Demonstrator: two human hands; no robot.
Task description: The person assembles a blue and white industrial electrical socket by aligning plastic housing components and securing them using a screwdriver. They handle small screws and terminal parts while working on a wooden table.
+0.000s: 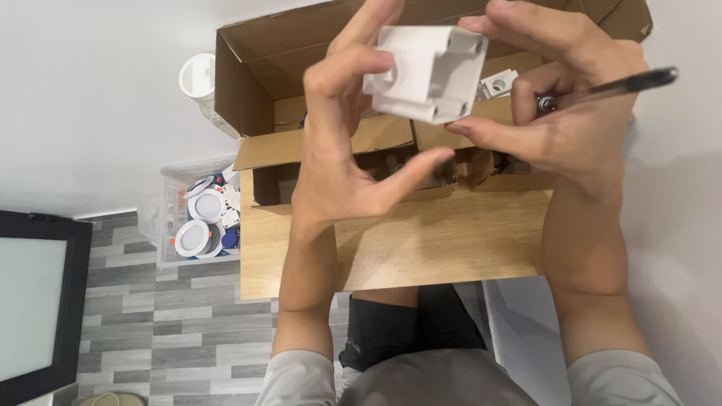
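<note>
One white plastic housing (427, 71), boxy with small tabs on its edges, is held up in the air between both hands, above the open cardboard box (259, 83). On the left of the housing, the left hand (342, 158) has its fingers (342, 71) curved and pressed against the housing's side, while the thumb stretches out wide below it, not touching. On the right of the housing, the right hand (571, 105) pinches it from top and bottom with the thumb and forefinger; its other fingers are curled around one dark pen-like tool (613, 86), which points away from the housing. Both forearms rise from below, over the wooden table (451, 248). Left of the table, one clear plastic bin (169, 218) stands on the grey floor and holds three round white lamps (197, 225) that I can count. One dark-framed screen (34, 301) stands further left.
</note>
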